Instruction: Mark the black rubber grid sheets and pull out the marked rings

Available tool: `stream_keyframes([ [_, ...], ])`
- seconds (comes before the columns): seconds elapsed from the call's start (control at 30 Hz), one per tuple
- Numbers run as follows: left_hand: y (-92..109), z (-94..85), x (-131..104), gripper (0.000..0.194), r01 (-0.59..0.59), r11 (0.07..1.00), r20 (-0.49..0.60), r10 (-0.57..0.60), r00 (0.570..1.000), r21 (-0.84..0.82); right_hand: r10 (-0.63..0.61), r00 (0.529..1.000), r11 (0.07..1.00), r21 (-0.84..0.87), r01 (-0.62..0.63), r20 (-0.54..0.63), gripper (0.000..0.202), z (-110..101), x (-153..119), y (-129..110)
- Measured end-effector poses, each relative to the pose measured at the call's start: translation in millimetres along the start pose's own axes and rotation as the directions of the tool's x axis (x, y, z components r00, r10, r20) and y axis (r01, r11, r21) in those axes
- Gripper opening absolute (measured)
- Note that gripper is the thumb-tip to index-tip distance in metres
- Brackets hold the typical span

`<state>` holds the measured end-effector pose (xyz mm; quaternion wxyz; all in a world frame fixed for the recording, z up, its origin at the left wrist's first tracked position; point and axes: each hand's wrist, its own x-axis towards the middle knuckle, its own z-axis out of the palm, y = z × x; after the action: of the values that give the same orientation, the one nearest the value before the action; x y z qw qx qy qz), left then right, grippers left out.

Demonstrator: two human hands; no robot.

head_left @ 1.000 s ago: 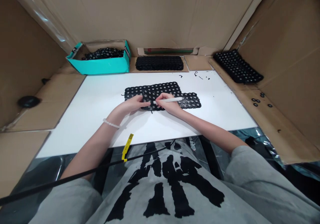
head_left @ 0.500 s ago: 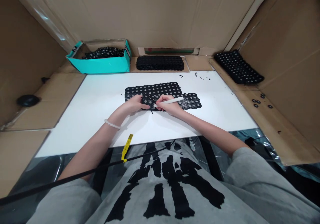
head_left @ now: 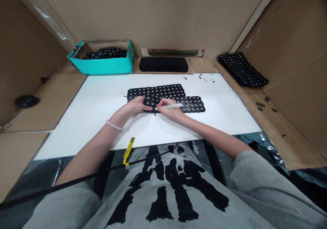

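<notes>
On the white board [head_left: 222,116] lies a black mat of joined rings [head_left: 160,91], with a smaller black ring strip [head_left: 195,104] overlapping its front right part. My left hand [head_left: 136,105] pinches the front edge of the black ring piece, thumb toward the middle. A white pen-like tool [head_left: 172,106] is held in my right hand [head_left: 170,109], its tip at the rings beside my left thumb. A short black strand hangs at the front edge between the hands. The exact contact of the tip is too small to tell.
A turquoise box [head_left: 102,66] of black ring pieces stands at the back left. Stacked black mats [head_left: 163,64] lie at the back middle, another mat [head_left: 242,69] at the back right. Loose rings [head_left: 260,104] lie on the right cardboard. A black cable with a yellow tag [head_left: 129,150] crosses in front.
The white tool has tilted to lie flatter, and its rear end has moved left and slightly down with my right hand. My left hand keeps its hold. The view has shifted slightly.
</notes>
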<state>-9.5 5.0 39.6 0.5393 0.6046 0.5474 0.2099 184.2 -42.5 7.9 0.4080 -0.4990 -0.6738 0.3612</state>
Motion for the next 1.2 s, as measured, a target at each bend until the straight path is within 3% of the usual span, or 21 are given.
stream_keyframes([
  [0.13,6.2,-4.2,-2.7,0.041,0.007,1.0,0.037,-0.007,0.999,0.006,-0.05,0.999,0.998,-0.047,0.049,-0.019,0.01,1.6,0.9,-1.9],
  [0.23,6.8,-8.5,-2.0,0.041,-0.013,0.998,0.038,0.01,0.999,0.067,0.014,0.999,0.998,0.069,-0.016,0.028,0.008,-2.4,5.1,0.6],
  [0.4,-0.4,-7.9,4.4,0.045,-0.015,0.966,-0.072,0.035,0.997,0.259,0.239,0.971,0.923,0.306,-0.233,0.018,0.005,-14.6,8.2,4.0],
  [0.57,-2.8,1.7,3.9,0.038,-0.076,0.878,-0.159,0.17,0.973,0.473,0.236,0.971,0.911,0.342,-0.23,0.024,0.007,-13.0,5.4,0.7],
  [0.93,10.1,9.9,-9.8,0.034,-0.026,0.987,-0.152,0.05,0.987,0.159,0.21,0.978,0.895,0.402,-0.192,0.0,0.012,-7.7,7.4,-2.5],
  [1.2,-3.4,3.1,2.2,0.045,0.05,0.983,-0.145,-0.025,0.989,0.176,0.173,0.985,0.947,0.277,-0.165,-0.006,0.008,-4.0,3.3,-2.4],
])
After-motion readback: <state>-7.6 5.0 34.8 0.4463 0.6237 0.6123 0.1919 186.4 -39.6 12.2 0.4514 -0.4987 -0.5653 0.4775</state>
